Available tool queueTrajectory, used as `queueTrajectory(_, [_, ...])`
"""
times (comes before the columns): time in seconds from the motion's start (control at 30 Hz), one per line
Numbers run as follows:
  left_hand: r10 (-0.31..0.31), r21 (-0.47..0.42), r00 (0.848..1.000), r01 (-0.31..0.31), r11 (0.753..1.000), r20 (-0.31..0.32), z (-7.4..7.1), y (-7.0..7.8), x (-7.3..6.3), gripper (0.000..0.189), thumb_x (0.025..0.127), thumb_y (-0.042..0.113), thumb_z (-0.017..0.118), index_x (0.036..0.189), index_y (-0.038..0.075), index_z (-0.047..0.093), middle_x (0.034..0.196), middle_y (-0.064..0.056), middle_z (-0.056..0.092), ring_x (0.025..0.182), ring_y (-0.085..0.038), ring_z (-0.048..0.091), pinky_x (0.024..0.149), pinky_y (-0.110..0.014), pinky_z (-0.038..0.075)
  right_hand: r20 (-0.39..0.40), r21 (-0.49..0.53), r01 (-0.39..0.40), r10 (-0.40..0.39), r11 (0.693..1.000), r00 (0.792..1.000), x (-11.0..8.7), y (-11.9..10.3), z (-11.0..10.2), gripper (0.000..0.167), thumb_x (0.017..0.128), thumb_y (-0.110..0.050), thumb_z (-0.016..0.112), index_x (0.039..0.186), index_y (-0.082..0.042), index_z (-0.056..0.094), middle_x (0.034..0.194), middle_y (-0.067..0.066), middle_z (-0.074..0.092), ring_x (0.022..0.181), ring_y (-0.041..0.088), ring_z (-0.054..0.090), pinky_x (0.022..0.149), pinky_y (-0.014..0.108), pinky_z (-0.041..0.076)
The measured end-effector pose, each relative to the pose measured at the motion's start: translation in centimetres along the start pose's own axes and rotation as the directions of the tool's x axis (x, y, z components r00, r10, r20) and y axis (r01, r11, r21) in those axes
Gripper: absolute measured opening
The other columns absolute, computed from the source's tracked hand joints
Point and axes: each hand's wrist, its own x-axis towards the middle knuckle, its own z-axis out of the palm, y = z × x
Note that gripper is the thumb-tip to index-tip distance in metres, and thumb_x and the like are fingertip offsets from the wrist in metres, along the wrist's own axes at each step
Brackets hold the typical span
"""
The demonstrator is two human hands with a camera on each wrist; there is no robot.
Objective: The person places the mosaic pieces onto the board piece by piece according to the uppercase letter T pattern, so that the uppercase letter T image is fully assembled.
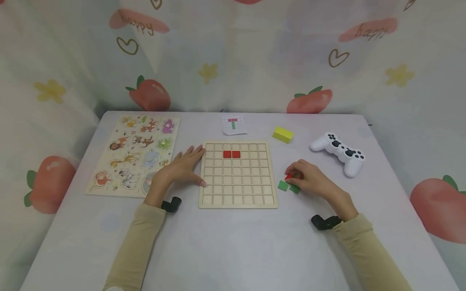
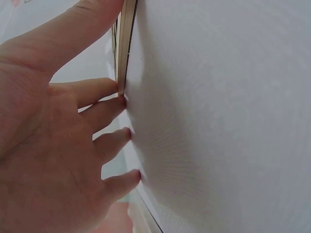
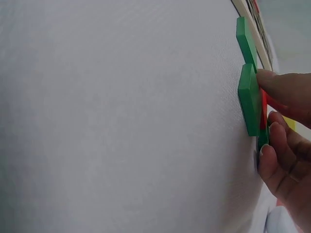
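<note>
My left hand rests at the left edge of a wooden grid board, fingers spread and thumb touching its rim. In the left wrist view, the fingertips meet the table and the board's side. Two red square tiles sit side by side in the board's second row. Right of the board, my right hand pinches a red tile between thumb and fingers, low over the table. Several green tiles lie beside and under that hand, partly hidden by it.
A paper card with a red and green T pattern lies behind the board. A yellow block and a white game controller stand to the right. On the left lies an animal puzzle board, partly behind my left hand.
</note>
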Motion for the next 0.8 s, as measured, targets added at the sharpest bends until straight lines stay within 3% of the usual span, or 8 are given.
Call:
queueTrajectory(0.17, [0.009, 0.001, 1.000, -0.009, 1.000, 0.003, -0.03, 0.15, 0.00, 0.119, 0.078, 0.041, 0.089, 0.166, 0.009, 0.014, 0.175, -0.008, 0.005, 0.161, -0.034, -0.005, 0.131, -0.056, -0.005, -0.025, -0.010, -0.015, 0.014, 1.000, 1.000, -0.11, 0.28, 0.45, 0.022, 0.091, -0.009, 0.077, 0.110, -0.003, 0.070, 0.100, 0.009, 0.066, 0.079, 0.015, 0.052, 0.066, 0.024, 0.045])
queueTrajectory(0.6, [0.007, -0.003, 1.000, -0.007, 1.000, 0.003, -0.22, 0.19, -0.19, 0.119, 0.079, 0.041, 0.088, 0.166, 0.009, 0.013, 0.174, -0.009, 0.004, 0.161, -0.034, -0.006, 0.130, -0.055, -0.007, 0.009, -0.036, -0.085, 0.086, 0.996, 0.996, -0.19, 0.15, -0.03, 0.032, 0.088, -0.010, 0.079, 0.118, -0.002, 0.070, 0.100, 0.009, 0.064, 0.087, 0.021, 0.057, 0.073, 0.029, 0.050])
queueTrajectory(0.8, [0.013, -0.015, 1.000, -0.013, 1.000, 0.001, -0.01, 0.00, -0.17, 0.120, 0.078, 0.041, 0.088, 0.166, 0.008, 0.013, 0.174, -0.010, 0.004, 0.161, -0.034, -0.006, 0.130, -0.056, -0.007, 0.018, -0.025, -0.081, 0.082, 0.996, 0.996, -0.34, 0.27, -0.23, 0.031, 0.088, -0.008, 0.078, 0.117, -0.001, 0.071, 0.097, 0.009, 0.063, 0.087, 0.022, 0.057, 0.074, 0.030, 0.049])
